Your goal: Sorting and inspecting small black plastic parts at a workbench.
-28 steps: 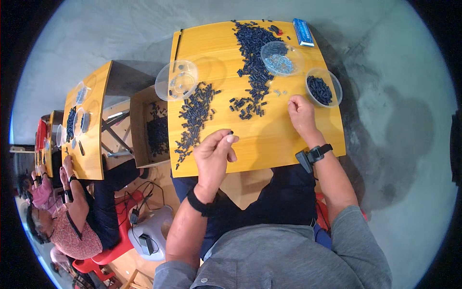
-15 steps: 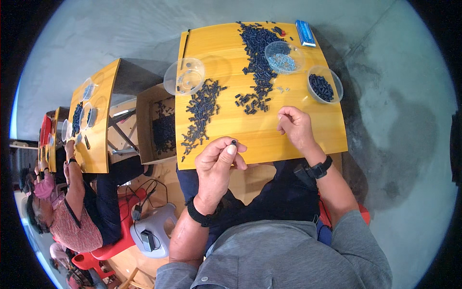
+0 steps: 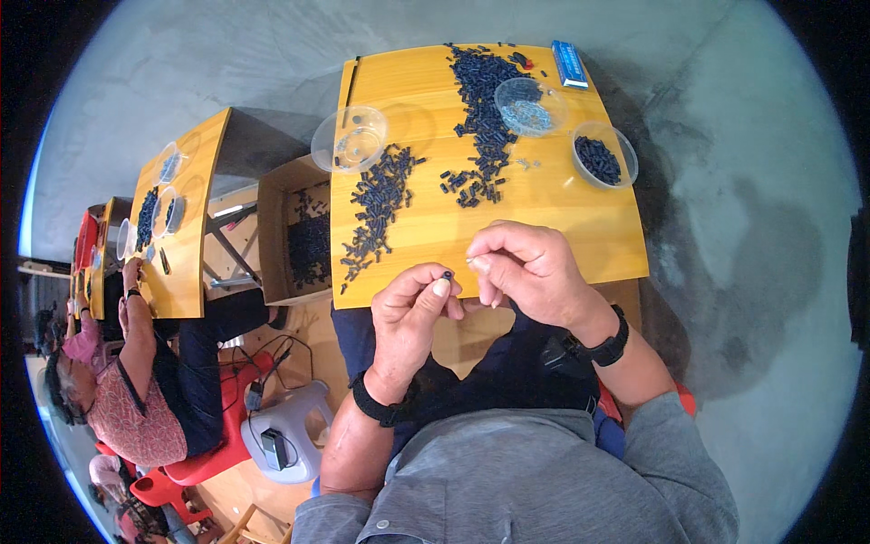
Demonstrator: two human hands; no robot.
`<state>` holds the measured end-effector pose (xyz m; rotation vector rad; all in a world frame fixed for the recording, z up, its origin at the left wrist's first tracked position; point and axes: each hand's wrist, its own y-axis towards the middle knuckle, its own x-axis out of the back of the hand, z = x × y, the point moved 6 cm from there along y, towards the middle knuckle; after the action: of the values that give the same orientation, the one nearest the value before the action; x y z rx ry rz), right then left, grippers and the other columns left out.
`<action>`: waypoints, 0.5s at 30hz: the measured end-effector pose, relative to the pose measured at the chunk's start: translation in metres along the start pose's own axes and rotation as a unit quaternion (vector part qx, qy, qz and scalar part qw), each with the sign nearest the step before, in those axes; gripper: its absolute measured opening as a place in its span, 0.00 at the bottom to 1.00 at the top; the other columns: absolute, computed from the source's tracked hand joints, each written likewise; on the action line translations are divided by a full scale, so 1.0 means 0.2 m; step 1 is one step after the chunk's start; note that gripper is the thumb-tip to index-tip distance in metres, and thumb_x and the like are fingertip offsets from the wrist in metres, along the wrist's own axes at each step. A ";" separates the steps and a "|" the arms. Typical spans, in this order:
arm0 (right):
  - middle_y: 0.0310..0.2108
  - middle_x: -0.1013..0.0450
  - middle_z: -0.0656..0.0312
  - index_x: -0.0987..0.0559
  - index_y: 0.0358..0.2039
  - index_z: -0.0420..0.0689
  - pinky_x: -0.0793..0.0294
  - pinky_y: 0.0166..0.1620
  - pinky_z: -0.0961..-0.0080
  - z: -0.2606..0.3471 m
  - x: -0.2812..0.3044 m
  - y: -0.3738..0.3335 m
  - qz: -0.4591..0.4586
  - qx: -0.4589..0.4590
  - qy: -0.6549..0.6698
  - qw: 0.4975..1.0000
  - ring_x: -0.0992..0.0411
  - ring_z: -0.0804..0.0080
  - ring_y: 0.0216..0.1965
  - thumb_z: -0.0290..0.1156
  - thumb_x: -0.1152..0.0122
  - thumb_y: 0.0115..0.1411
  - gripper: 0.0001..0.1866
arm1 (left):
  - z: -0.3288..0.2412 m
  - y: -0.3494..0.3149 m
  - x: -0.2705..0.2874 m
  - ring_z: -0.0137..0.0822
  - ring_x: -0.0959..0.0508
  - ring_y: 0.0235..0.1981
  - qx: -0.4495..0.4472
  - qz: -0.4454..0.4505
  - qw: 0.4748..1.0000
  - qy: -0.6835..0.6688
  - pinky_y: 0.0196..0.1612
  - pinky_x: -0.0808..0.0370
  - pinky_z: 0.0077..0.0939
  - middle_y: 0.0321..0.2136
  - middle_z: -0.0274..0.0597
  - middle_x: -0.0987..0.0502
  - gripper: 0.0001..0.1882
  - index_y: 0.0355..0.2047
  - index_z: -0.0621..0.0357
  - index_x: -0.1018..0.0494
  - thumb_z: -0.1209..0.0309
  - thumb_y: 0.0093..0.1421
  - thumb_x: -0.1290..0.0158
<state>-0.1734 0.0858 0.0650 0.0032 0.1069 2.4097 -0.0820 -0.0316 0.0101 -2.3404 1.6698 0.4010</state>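
My left hand [image 3: 406, 308] pinches a short black tubular piece [image 3: 447, 275] between thumb and forefinger, its end facing up. Close beside it on the right, my right hand [image 3: 536, 274] has thumb and forefinger pressed together; whatever they grip is too small to make out. Both hands are over the front edge of the yellow table [image 3: 544, 213]. Further back lie a long heap of similar black pieces [image 3: 485, 109] and a smaller heap [image 3: 376, 204] on the left. A clear bowl [image 3: 528, 113] of small silvery-blue parts rests against the long heap.
A clear tub [image 3: 600, 161] of black pieces stands at the right edge, a nearly empty one [image 3: 353, 140] at the left. A blue box [image 3: 569, 63] lies at the far right. Left of the table are a carton [image 3: 272, 227], a grey stool [image 3: 281, 431] and a seated person [image 3: 149, 408].
My right hand has moved left and down toward my left hand, and its fingers have closed into a pinch. My left hand still holds the black piece, almost in place.
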 end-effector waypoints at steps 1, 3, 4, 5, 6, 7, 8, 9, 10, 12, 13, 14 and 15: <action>0.21 0.30 0.64 0.27 0.32 0.37 0.31 0.21 0.84 0.00 -0.01 0.00 0.000 0.000 -0.002 1.000 0.30 0.83 0.19 0.21 0.50 0.60 0.03 | 0.00 -0.01 0.00 0.28 0.26 0.24 0.004 0.005 1.000 0.001 0.30 0.28 0.20 0.29 0.41 0.25 0.07 0.37 0.65 0.28 0.74 0.62 0.52; 0.21 0.31 0.63 0.27 0.32 0.36 0.31 0.20 0.83 0.00 -0.03 0.00 0.022 0.004 -0.030 0.999 0.31 0.82 0.18 0.19 0.51 0.60 0.03 | 0.01 -0.02 0.00 0.28 0.26 0.23 0.011 0.008 1.000 -0.004 0.29 0.28 0.20 0.28 0.40 0.25 0.07 0.37 0.66 0.28 0.75 0.62 0.52; 0.21 0.31 0.63 0.27 0.32 0.36 0.31 0.20 0.83 0.01 -0.03 -0.01 0.024 0.004 -0.030 0.999 0.31 0.82 0.18 0.19 0.51 0.60 0.03 | 0.01 -0.03 0.00 0.28 0.26 0.23 0.018 0.010 1.000 -0.008 0.29 0.29 0.19 0.27 0.39 0.25 0.07 0.36 0.66 0.28 0.75 0.62 0.52; 0.22 0.31 0.62 0.27 0.32 0.36 0.31 0.20 0.83 0.01 -0.04 -0.01 0.031 -0.003 -0.040 0.999 0.31 0.81 0.18 0.19 0.51 0.59 0.04 | 0.01 -0.04 0.00 0.28 0.26 0.23 0.018 0.009 1.000 -0.008 0.29 0.29 0.19 0.27 0.39 0.25 0.07 0.36 0.66 0.28 0.75 0.62 0.52; 0.22 0.31 0.62 0.27 0.32 0.36 0.31 0.20 0.82 0.02 -0.05 -0.01 0.038 -0.010 -0.050 0.998 0.31 0.81 0.18 0.19 0.52 0.59 0.04 | 0.01 -0.04 0.00 0.27 0.27 0.23 0.020 0.010 1.000 -0.004 0.28 0.29 0.19 0.27 0.39 0.24 0.07 0.37 0.66 0.28 0.75 0.62 0.51; 0.22 0.31 0.62 0.27 0.32 0.36 0.31 0.20 0.82 0.02 -0.05 -0.01 0.039 -0.010 -0.050 0.998 0.31 0.81 0.18 0.19 0.52 0.59 0.04 | 0.00 -0.04 0.00 0.27 0.27 0.23 0.022 0.011 1.000 0.000 0.28 0.29 0.19 0.26 0.39 0.24 0.07 0.37 0.66 0.28 0.75 0.61 0.51; 0.22 0.31 0.62 0.27 0.31 0.36 0.31 0.20 0.82 0.03 -0.06 -0.01 0.048 -0.011 -0.056 0.997 0.31 0.80 0.18 0.19 0.52 0.59 0.04 | 0.00 -0.04 0.00 0.27 0.27 0.23 0.022 0.010 1.000 -0.001 0.28 0.29 0.19 0.26 0.39 0.24 0.07 0.37 0.66 0.28 0.75 0.61 0.51; 0.22 0.31 0.62 0.27 0.31 0.37 0.31 0.21 0.81 0.03 -0.07 -0.01 0.057 -0.011 -0.062 0.996 0.30 0.80 0.18 0.19 0.52 0.59 0.04 | 0.00 -0.05 0.00 0.26 0.27 0.22 0.024 0.009 1.000 0.007 0.27 0.30 0.18 0.26 0.38 0.24 0.07 0.37 0.67 0.28 0.75 0.61 0.51; 0.22 0.31 0.62 0.27 0.31 0.37 0.31 0.21 0.81 0.03 -0.07 -0.02 0.058 -0.011 -0.063 0.996 0.30 0.80 0.18 0.19 0.52 0.59 0.04 | 0.00 -0.05 -0.01 0.26 0.28 0.22 0.026 0.009 0.999 0.016 0.26 0.30 0.18 0.25 0.38 0.25 0.07 0.37 0.67 0.27 0.76 0.61 0.51; 0.22 0.31 0.61 0.27 0.30 0.37 0.32 0.21 0.80 0.04 -0.09 -0.02 0.073 0.007 -0.090 0.993 0.31 0.79 0.18 0.19 0.52 0.59 0.04 | 0.00 -0.06 0.00 0.25 0.28 0.21 0.025 0.008 0.999 0.023 0.25 0.31 0.17 0.25 0.37 0.25 0.07 0.37 0.67 0.27 0.76 0.61 0.51; 0.22 0.31 0.61 0.27 0.30 0.37 0.32 0.21 0.80 0.05 -0.09 -0.02 0.073 0.007 -0.090 0.993 0.31 0.79 0.18 0.19 0.52 0.59 0.04 | 0.00 -0.06 0.00 0.24 0.28 0.21 0.025 0.007 0.999 0.030 0.25 0.31 0.16 0.25 0.37 0.25 0.07 0.37 0.67 0.27 0.77 0.61 0.51; 0.22 0.31 0.58 0.27 0.29 0.36 0.31 0.22 0.76 0.05 -0.09 -0.01 0.086 -0.003 -0.119 0.989 0.30 0.75 0.18 0.19 0.51 0.57 0.04 | 0.00 -0.06 0.00 0.24 0.28 0.21 0.025 0.007 0.999 0.030 0.25 0.31 0.16 0.25 0.37 0.25 0.07 0.37 0.67 0.27 0.77 0.61 0.51; 0.22 0.30 0.56 0.27 0.29 0.36 0.31 0.23 0.73 0.05 -0.10 -0.01 0.097 -0.013 -0.149 0.984 0.29 0.70 0.19 0.19 0.50 0.56 0.03 | -0.01 -0.07 -0.01 0.24 0.28 0.21 0.031 0.010 0.999 0.034 0.25 0.31 0.16 0.24 0.36 0.25 0.06 0.36 0.67 0.27 0.77 0.61 0.51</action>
<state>-0.1568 0.0761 0.0758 0.3762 -0.0661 2.5731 -0.0697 -0.0260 0.0133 -2.3202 1.7117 0.2715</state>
